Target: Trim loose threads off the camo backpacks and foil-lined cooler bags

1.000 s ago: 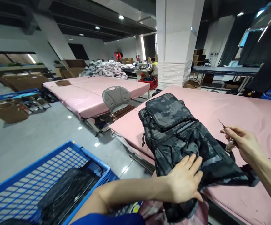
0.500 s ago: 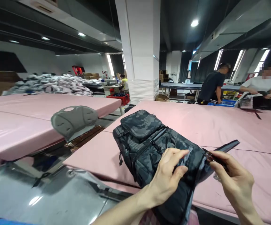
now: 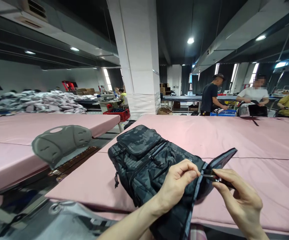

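Observation:
A dark camouflage backpack [image 3: 144,156] lies on the pink-covered table [image 3: 246,140] in front of me, its near end hanging over the table edge. My left hand [image 3: 178,183] rests on the backpack's near part, thumb and forefinger pinched at a grey-edged seam. My right hand [image 3: 236,196] is closed around small dark scissors [image 3: 214,177], whose tips meet the fabric right beside my left fingers. A dark strap or flap [image 3: 221,160] of the bag sticks up behind the scissors.
A grey chair back [image 3: 60,141] stands in the gap left of the table, beside another pink table [image 3: 21,126] and a heap of grey goods [image 3: 39,100]. A white pillar [image 3: 140,60] rises behind. Three people work at far right tables, with blue crates [image 3: 221,113] nearby.
My view has swung up and right, so the blue basket has left the frame. My right hand brought the scissors in to the bag; my left hand went from flat to pinching the seam.

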{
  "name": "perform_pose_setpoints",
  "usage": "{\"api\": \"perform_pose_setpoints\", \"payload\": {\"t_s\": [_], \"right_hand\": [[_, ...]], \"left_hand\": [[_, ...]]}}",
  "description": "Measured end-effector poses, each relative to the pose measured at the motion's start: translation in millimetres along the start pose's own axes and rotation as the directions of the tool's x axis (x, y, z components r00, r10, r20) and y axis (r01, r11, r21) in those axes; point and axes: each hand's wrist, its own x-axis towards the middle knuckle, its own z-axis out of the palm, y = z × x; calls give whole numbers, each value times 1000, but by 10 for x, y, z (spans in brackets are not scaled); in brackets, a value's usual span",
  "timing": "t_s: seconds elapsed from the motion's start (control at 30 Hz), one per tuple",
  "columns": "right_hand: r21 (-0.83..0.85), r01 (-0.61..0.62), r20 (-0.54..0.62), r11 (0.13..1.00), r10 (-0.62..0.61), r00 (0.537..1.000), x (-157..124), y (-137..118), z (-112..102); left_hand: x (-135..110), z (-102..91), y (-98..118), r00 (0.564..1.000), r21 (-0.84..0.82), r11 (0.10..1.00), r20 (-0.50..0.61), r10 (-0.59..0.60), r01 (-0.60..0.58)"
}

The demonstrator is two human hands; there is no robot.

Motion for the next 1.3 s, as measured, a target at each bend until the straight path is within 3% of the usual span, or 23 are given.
{"api": "perform_pose_setpoints", "payload": {"t_s": [0.3,0.7,0.97,1.3], "right_hand": [[-33,46,25,998,-45,999,-103,32,-164],[-44,7,28,999,-5,1000,-187,68,-269],[-30,-42,-7,999,42,999,-191,66,-252],[18,-112,-58,994,113,992,-150,-6,-245]], "left_hand": [[21,238,49,998,21,1000,59,-2,1],[40,328,16,992,25,1000,128,8,-11],[26,441,-99,978,59,977,-29,208,-206],[36,474,-143,963,59,965,-70,260,-256]]}}
